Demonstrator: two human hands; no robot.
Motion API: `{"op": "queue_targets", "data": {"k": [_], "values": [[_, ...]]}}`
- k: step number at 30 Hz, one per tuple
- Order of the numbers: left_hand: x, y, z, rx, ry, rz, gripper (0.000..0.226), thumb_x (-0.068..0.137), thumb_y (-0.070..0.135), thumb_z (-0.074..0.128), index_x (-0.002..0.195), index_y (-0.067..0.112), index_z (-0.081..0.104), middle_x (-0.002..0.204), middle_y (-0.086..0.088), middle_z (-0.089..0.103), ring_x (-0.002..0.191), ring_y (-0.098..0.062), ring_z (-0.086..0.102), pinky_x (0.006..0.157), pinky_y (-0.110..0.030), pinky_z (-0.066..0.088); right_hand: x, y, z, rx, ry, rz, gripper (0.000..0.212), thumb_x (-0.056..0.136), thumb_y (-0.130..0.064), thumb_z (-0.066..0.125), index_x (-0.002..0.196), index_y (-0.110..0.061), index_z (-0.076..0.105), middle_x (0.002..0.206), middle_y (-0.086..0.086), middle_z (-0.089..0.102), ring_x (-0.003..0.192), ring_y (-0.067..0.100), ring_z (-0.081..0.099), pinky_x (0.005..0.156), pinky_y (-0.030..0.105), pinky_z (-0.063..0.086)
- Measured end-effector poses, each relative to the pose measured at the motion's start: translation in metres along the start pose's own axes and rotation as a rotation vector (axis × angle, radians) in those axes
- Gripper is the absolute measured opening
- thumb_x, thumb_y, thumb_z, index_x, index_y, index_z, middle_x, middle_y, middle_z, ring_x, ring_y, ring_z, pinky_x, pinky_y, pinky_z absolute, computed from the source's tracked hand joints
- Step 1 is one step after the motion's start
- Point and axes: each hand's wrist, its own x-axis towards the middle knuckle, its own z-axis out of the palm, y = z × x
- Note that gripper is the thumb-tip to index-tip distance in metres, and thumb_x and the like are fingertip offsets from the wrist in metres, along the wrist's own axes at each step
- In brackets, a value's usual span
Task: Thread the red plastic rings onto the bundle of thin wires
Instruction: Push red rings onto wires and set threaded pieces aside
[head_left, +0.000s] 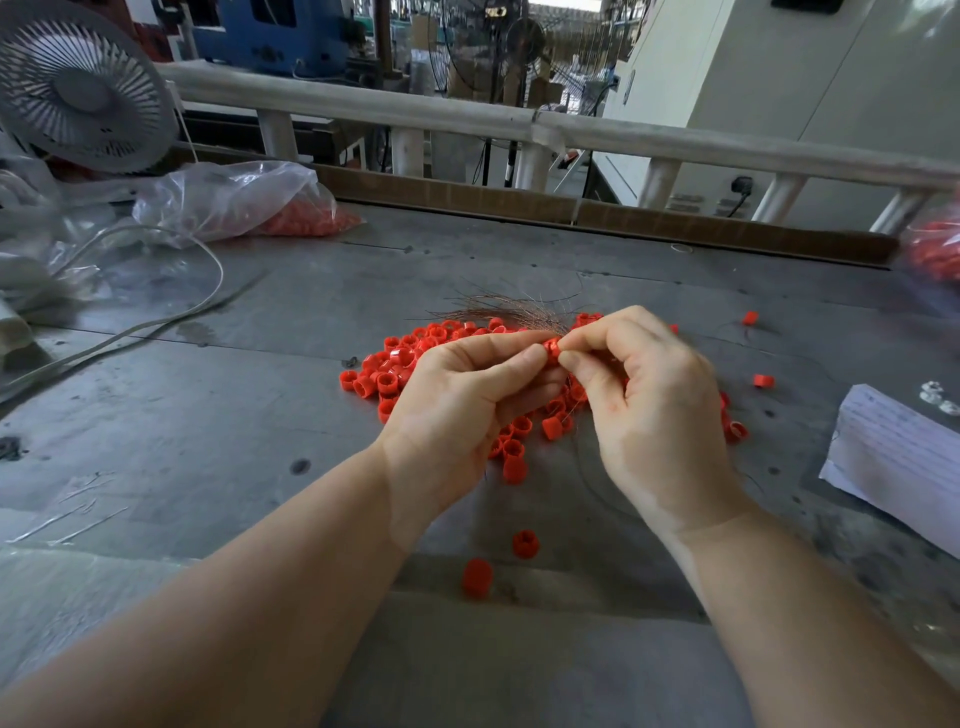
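At the middle of the grey workbench (208, 415): a person is holding one red ring (552, 347) up between both hands, above a loose heap.
Left hand (457, 400): it is pinching the ring between thumb and forefinger, the other fingers curling beneath it.
Right hand (649, 395): its thumb and forefinger are meeting right at the ring's right side, pinching something there; whether that is a wire end I cannot tell, it is too fine to see.
Bundle of thin wires (514, 309): it is fanning out just beyond the fingertips, on the far side of the hands, its near end hiding behind them.
Pile of rings (395, 369): it is lying under and to the left of the hands, with strays (524, 543) sitting nearer and off to the right.
Doing the step well: I judge it calls for keeping the ring's bore facing the wire ends, holding the strands gathered tight so none splay past the rim, and sliding gently.
Plastic bag (228, 200): it is lying far left, open and crumpled, with more red rings showing through its right end.
Second bag (935, 249): it is sitting at the far right edge, also holding red pieces, blurred.
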Motion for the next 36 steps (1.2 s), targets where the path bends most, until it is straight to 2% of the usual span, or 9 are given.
{"op": "queue_targets", "data": {"k": [4,15,17,23,25,29,36], "values": [[-0.0009,-0.0002,0.0015,0.003,0.028,-0.003,0.013,0.084,-0.006,0.055,0.086,0.000,0.066,0.068,-0.007,0.071,0.061,-0.010,0.068,0.058,-0.015,0.054,-0.0004,0.0009,0.0008,-0.057,0.006,-0.021,0.006,0.083,0.001,0.064,0.078,0.002,0.068,0.078,0.009,0.062,0.072,0.022,0.060,0.068,0.031,0.047],[-0.0018,0.0001,0.0011,0.069,0.048,0.028,0.012,0.082,-0.007,0.056,0.083,0.000,0.067,0.067,-0.007,0.071,0.060,-0.011,0.068,0.058,-0.015,0.054,0.0010,0.0004,0.0015,-0.017,-0.058,-0.001,0.005,0.082,0.001,0.063,0.079,0.000,0.067,0.078,0.008,0.060,0.073,0.022,0.059,0.067,0.031,0.045],[-0.0018,-0.0004,0.0013,0.049,0.049,0.022,0.013,0.083,-0.007,0.056,0.082,0.000,0.066,0.066,-0.007,0.070,0.060,-0.010,0.068,0.059,-0.015,0.054,0.0003,0.0004,0.0025,-0.001,-0.055,0.016,0.005,0.082,0.001,0.063,0.079,0.000,0.067,0.079,0.006,0.059,0.073,0.020,0.058,0.067,0.029,0.046],[-0.0001,-0.0023,0.0012,-0.046,0.026,-0.026,0.014,0.084,-0.006,0.053,0.085,0.000,0.066,0.069,-0.008,0.071,0.062,-0.010,0.068,0.060,-0.015,0.055,0.0008,0.0025,0.0022,0.076,-0.065,0.077,0.006,0.083,0.002,0.064,0.081,-0.002,0.068,0.080,-0.002,0.057,0.075,0.010,0.054,0.070,0.010,0.040],[0.0004,-0.0025,0.0006,-0.058,0.024,-0.028,0.014,0.083,-0.006,0.053,0.085,0.000,0.066,0.069,-0.008,0.071,0.062,-0.011,0.068,0.060,-0.016,0.055,0.0009,0.0029,0.0013,0.070,-0.080,0.070,0.006,0.084,0.000,0.063,0.082,-0.003,0.068,0.081,-0.002,0.057,0.077,0.011,0.055,0.071,0.013,0.042],[0.0011,-0.0036,0.0012,-0.057,0.019,-0.015,0.015,0.083,-0.006,0.053,0.087,0.000,0.066,0.071,-0.007,0.071,0.065,-0.011,0.069,0.063,-0.016,0.056,-0.0002,0.0023,0.0001,-0.042,-0.064,0.002,0.005,0.085,-0.003,0.062,0.083,-0.002,0.067,0.082,0.005,0.061,0.078,0.021,0.060,0.070,0.031,0.049],[0.0002,-0.0061,0.0010,-0.012,0.030,0.043,0.014,0.082,-0.005,0.056,0.085,0.002,0.068,0.073,-0.007,0.072,0.065,-0.011,0.069,0.062,-0.016,0.055,-0.0008,0.0009,0.0015,-0.141,-0.033,-0.045,0.007,0.084,-0.004,0.060,0.082,0.000,0.066,0.080,0.010,0.062,0.076,0.025,0.060,0.070,0.030,0.047]]}}
